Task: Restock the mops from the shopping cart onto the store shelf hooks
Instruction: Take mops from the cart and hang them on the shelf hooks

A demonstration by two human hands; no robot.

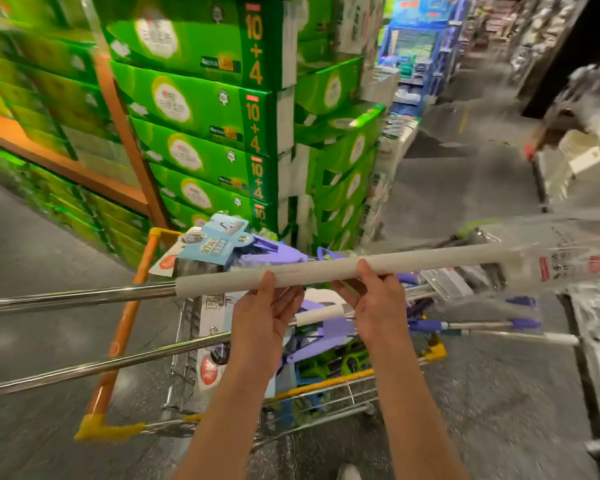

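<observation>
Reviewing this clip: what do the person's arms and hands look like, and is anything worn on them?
Both arms are bare as far up as the frame shows: no sleeves, gloves, watch or bracelet in view. The left hand and right hand show no rings on the visible fingers.
</observation>
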